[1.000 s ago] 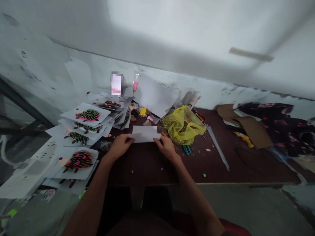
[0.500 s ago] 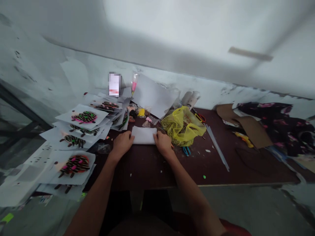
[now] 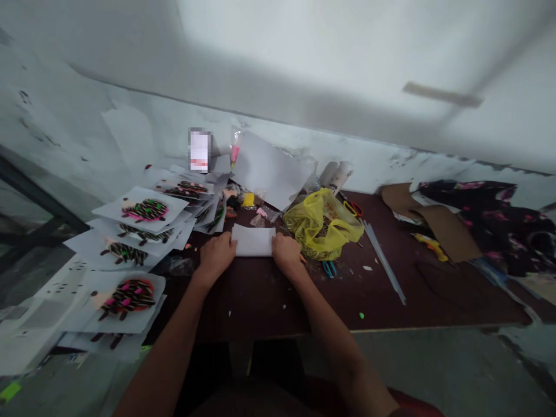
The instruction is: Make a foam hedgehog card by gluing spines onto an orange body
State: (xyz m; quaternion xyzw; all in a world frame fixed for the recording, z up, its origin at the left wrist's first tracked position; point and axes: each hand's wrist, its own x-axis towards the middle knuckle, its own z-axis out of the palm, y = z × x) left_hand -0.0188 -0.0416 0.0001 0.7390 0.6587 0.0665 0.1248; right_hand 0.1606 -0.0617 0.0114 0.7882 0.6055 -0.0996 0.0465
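Observation:
A folded white sheet of paper [image 3: 253,242] lies on the dark red-brown table [image 3: 260,301] in front of me. My left hand [image 3: 218,253] grips its left end, fingers curled round the edge. At the right end my right hand [image 3: 286,252] holds the paper in the same way, with the thumb hidden. Just right of that hand is a yellow plastic bag [image 3: 324,225] filled with thin brown pieces. Small pink and yellow lumps [image 3: 248,200] in clear film sit behind the paper.
Stacked sheets with hedgehog figures [image 3: 145,209] fill the left side. Blue-handled scissors [image 3: 329,269], orange-handled scissors [image 3: 354,207], clear glue sticks [image 3: 384,263], a yellow glue gun [image 3: 431,246], brown cardboard [image 3: 449,231] and flowered cloth [image 3: 499,226] lie to the right. A phone [image 3: 200,150] leans at the back.
Both hands stay on the ends of the folded paper, with hardly any movement. The view has shifted very slightly, so the stacked sheets appear a little further left and lower.

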